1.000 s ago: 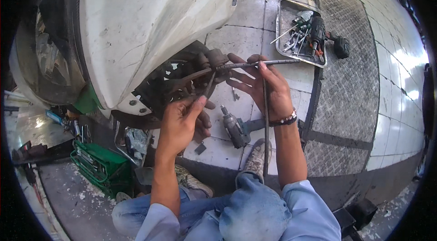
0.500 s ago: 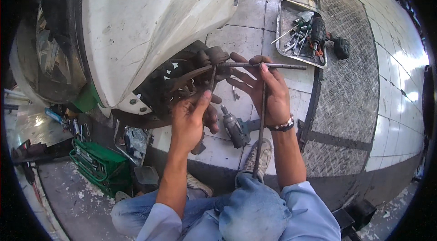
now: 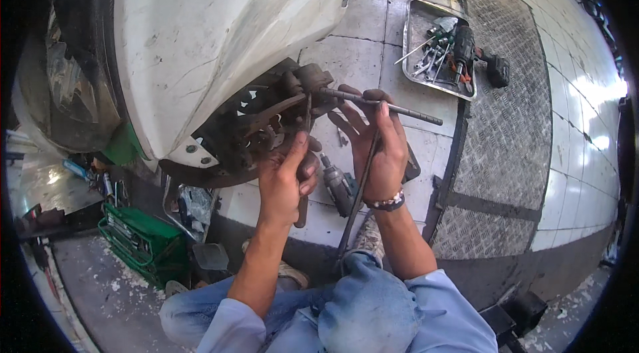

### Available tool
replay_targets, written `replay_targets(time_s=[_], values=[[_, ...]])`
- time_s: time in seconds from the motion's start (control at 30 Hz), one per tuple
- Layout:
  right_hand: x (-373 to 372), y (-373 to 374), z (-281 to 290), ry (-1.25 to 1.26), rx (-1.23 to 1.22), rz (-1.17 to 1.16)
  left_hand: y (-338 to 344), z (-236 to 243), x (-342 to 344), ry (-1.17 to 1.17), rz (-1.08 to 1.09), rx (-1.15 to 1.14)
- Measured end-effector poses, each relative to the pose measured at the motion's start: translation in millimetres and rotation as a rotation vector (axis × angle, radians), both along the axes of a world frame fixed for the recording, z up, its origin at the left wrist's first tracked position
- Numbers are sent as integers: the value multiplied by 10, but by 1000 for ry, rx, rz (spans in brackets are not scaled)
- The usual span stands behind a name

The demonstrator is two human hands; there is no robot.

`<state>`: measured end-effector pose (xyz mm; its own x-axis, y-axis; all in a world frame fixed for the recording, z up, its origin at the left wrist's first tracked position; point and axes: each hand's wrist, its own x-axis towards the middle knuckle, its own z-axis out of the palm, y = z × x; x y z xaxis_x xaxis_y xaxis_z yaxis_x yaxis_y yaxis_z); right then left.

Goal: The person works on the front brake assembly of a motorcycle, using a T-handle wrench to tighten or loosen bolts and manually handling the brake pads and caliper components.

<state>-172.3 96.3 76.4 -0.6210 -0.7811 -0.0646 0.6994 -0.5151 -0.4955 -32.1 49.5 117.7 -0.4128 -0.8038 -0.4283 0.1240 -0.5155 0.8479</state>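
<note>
My left hand (image 3: 283, 183) is closed around a dark metal bar (image 3: 301, 213), whose lower end sticks out below the fingers. It is beside dark, greasy metal parts (image 3: 263, 123) under a white body panel (image 3: 219, 40). My right hand (image 3: 381, 160) has its thumb pressed against a notched metal rod (image 3: 413, 113), with fingers behind it. That rod slopes from a round dark metal piece (image 3: 313, 76) down to the right. A second thin dark rod (image 3: 353, 216) runs from the right palm toward my knee. Its upper end is hidden by the hand.
A grey power tool (image 3: 339, 190) lies on the white tiles between my forearms. At the upper right, a metal tray (image 3: 436, 90) holds hand tools and a cordless power tool (image 3: 464, 50), beside a textured metal plate (image 3: 506, 120). A green toolbox (image 3: 143, 243) stands at the lower left.
My right hand has moved slightly left and down. The notched rod has tilted, its right end lower. The thin rod's lower end has swung left. My left hand has shifted slightly right.
</note>
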Motion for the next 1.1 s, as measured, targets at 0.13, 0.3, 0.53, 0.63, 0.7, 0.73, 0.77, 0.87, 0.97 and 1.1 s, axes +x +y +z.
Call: replay_targets(time_s=[0.13,0.3,0.53,0.63,0.7,0.73,0.77,0.87,0.97,1.1], values=[[19,-15,-5,35,-2,-5,47,-3,-47,23,53,3],[-10,-40,-92,22,22,3,27,-34,-89,26,31,14],[-301,-68,-479,-16,38,213,-412,-430,608,-289,-512,-51],[-231,-39,-738,-182,13,369,-243,-1071,784,-617,-807,-9],[-99,6,-896,-233,102,410,-17,-1488,764,-721,-938,-139],[-21,24,-968,-342,112,408,89,-1647,732,-789,-1051,-141],[29,12,-1036,-354,105,414,176,-1745,728,-769,-1083,-162],[136,-48,-1167,-390,80,454,214,-1779,713,-700,-993,-234],[180,-121,-1169,-388,141,470,-119,-1613,796,-913,-693,-714],[170,-169,-1062,-356,222,526,-595,-1609,930,-2198,-688,-2375]])
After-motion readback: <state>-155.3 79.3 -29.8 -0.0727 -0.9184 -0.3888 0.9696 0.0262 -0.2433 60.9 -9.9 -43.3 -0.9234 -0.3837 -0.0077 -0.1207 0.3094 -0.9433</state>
